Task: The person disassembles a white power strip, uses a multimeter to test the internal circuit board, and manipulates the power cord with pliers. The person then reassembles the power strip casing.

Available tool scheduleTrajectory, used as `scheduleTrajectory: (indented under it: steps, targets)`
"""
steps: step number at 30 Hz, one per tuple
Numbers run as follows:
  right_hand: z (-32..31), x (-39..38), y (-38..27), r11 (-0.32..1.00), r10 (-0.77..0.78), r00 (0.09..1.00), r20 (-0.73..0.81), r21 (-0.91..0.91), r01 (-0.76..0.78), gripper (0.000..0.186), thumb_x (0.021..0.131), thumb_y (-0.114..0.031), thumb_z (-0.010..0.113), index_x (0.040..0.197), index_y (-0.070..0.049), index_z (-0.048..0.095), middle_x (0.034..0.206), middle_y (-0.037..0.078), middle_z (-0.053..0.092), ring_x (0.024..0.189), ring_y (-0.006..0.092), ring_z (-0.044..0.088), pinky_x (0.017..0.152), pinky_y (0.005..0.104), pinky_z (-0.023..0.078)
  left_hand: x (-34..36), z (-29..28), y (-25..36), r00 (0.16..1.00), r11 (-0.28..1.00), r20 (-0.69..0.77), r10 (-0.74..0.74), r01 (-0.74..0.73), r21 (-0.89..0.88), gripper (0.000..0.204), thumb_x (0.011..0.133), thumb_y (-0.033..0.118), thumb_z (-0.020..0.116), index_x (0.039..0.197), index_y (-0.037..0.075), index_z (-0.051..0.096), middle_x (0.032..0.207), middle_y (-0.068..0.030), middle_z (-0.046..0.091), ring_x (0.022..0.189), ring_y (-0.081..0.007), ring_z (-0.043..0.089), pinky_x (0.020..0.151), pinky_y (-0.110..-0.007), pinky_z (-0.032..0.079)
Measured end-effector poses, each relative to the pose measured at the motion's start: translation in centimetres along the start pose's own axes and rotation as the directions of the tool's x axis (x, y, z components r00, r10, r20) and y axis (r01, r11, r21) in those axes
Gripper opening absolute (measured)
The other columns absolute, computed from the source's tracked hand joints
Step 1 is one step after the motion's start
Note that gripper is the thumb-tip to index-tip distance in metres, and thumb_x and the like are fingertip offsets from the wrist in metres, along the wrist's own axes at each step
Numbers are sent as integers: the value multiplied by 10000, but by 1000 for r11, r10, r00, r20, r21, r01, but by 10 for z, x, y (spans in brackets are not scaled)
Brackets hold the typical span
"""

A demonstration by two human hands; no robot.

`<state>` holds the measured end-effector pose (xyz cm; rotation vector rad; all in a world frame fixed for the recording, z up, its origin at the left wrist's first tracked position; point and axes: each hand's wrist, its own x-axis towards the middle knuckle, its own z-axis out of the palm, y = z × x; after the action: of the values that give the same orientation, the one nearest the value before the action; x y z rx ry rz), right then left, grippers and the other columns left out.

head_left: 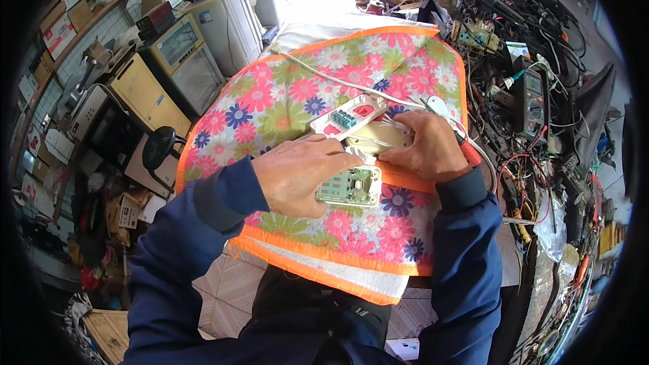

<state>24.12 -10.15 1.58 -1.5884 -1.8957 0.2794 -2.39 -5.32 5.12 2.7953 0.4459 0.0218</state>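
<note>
My left hand (pixel 301 172) reaches across a green circuit board (pixel 348 186) set in a white case, its thumb side by the board and its fingertips at some white wires or plastic (pixel 360 155). My right hand (pixel 433 145) is closed on a cream plastic shell (pixel 378 138), thumb on the near edge. Just beyond both hands, an open white housing (pixel 348 116) shows a row of teal parts and red areas inside. A red-handled screwdriver (pixel 470 152) slants past my right hand; its grip there is partly hidden. A white cable (pixel 338 83) runs to these parts.
A flowered cloth with orange edging (pixel 291 223) covers the work surface. Tangled cables and tools, with a multimeter (pixel 533 101), crowd the right side. Cabinets (pixel 182 54) and shelves line the left. A dark round object on a stem (pixel 160 149) stands beside the cloth's left edge.
</note>
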Motion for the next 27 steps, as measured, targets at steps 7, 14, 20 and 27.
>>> scheduleTrajectory:
  steps: [7,14,20,27]
  targets:
    - [-17,-4,6,935,55,993,108,343,-89,419,717,-76,751,1091,86,657,913,177,709,856,239,692,804,352,542,-18,4,10,991,993,-128,44,-29,119,753,716,253,842,1377,64,534,1259,-153,574,1174,-347,560,961,-449,490]
    - [-12,-8,-2,786,1,997,78,617,-49,466,791,114,559,1247,40,499,1065,132,616,987,167,621,853,301,518,29,-39,15,932,999,-360,32,-17,45,513,815,274,805,1220,25,613,1155,-169,636,1067,-326,642,903,-397,525]
    - [-3,-2,-12,664,-6,999,54,747,-36,458,833,147,541,1259,9,442,1096,113,587,1060,173,626,886,301,526,72,-8,-6,814,972,-532,233,-199,122,411,764,147,806,1132,46,654,1089,-134,628,1040,-319,650,881,-409,544]
    - [-17,-4,-11,733,147,977,151,647,-211,181,876,54,640,1055,32,621,907,81,674,839,172,690,733,307,547,80,-13,-36,832,955,-486,268,-298,17,240,801,92,767,1028,29,719,927,-127,704,826,-308,687,811,-385,556]
